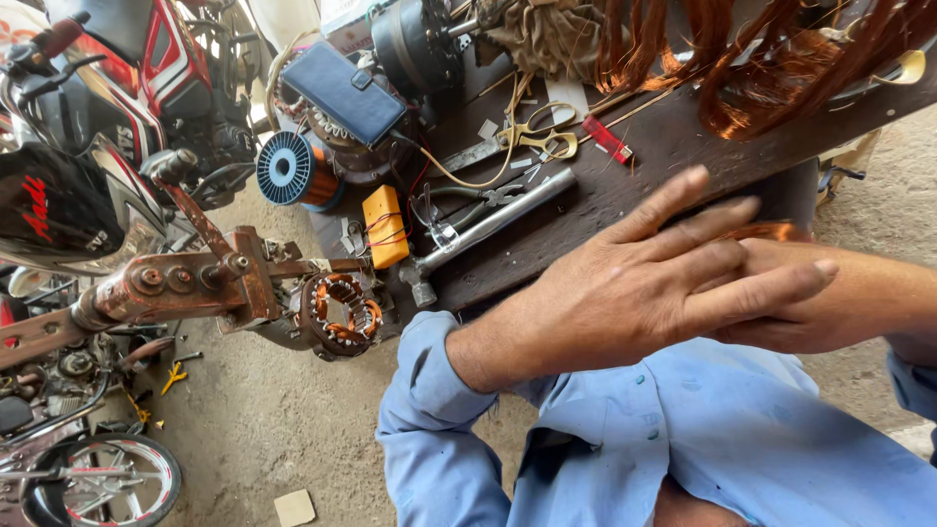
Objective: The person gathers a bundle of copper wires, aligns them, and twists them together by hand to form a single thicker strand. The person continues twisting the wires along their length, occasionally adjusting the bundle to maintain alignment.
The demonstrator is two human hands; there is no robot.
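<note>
Cluttered workbench (625, 185); left hand (625, 288) spread flat, hiding right hand (859, 303); its grip cannot tell; copper wire (771, 232) peeks behind.

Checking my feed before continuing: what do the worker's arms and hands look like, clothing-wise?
Both hands are bare: no gloves, rings or watch visible. The left hand emerges from a light blue long shirt sleeve with a buttoned cuff. The right hand shows only a sliver of matching blue sleeve.
</note>
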